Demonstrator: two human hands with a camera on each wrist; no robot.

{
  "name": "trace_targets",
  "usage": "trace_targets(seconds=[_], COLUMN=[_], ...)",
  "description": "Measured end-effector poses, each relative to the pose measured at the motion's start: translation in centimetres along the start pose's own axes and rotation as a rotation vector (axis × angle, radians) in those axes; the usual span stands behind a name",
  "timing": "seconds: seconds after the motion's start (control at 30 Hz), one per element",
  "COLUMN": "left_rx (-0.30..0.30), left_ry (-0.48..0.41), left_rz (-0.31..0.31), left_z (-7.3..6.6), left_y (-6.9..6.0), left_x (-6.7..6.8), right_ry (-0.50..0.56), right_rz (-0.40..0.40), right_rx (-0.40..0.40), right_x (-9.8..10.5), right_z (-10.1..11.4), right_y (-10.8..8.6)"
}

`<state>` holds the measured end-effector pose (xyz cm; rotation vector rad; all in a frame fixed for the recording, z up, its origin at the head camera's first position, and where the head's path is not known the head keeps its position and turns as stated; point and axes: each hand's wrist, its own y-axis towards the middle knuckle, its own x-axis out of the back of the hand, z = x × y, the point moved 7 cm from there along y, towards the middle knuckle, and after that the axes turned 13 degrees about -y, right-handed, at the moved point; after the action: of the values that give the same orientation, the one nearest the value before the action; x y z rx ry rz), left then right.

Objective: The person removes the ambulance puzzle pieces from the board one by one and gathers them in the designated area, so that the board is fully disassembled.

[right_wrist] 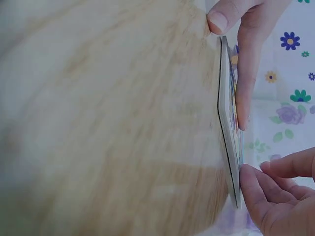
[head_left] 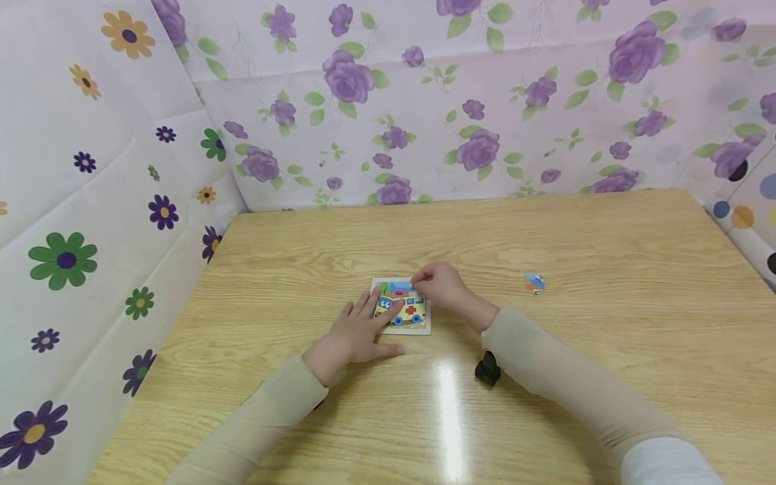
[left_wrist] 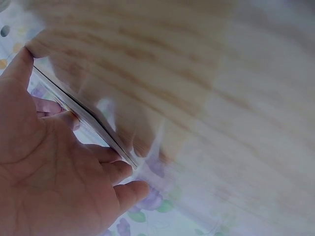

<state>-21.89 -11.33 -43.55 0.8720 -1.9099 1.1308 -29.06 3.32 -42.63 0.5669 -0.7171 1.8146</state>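
Lying under hands point(head_left: 358, 335) point(head_left: 444, 287): ambulance puzzle point(head_left: 412, 310)

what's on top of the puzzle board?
Left hand spread partly over the puzzle board; right hand at its upper-right corner. Visible: yellow ambulance, red cross. Covered: artwork beneath the hands; can't tell whether the right one holds anything.

Both forearms point(head_left: 558, 377) are slanting inward; the left hand point(head_left: 358, 335) is facing palm down, fingers point(head_left: 389, 314) spread; the right hand point(head_left: 445, 286) is bending.
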Motion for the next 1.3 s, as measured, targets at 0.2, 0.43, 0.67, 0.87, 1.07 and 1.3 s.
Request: trace_targets(seconds=[0.2,0.43,0.67,0.87,1.07,1.3], left_rx=[-0.003,0.005,-0.003,0.001,0.003,0.008], left_ry=[0.001,-0.013,-0.01,0.006,0.022,0.031], left_rz=[0.0,0.005,0.006,0.003,0.008,0.007], left_z=[0.0,0.2,-0.1,-0.3,-0.4,-0.2], left_y=[0.0,-0.1,-0.2,-0.2,-0.2,-0.1], left_x=[-0.1,-0.1,0.0,0.2,0.3,0.2], right_ry=[0.158,0.218,0.222,0.209,0.184,0.238], right_rz=[-0.004,-0.011,-0.031,-0.032,-0.032,-0.032], right_rx=[-0.092,-0.066,-0.069,-0.08,-0.077,-0.103], right_x=[-0.3,-0.6,-0.6,-0.6,-0.6,-0.5], right_z=[-0.6,-0.1,-0.2,-0.2,0.0,-0.3], right_y=[0.3,0.6,1.0,1.3,1.5,1.5])
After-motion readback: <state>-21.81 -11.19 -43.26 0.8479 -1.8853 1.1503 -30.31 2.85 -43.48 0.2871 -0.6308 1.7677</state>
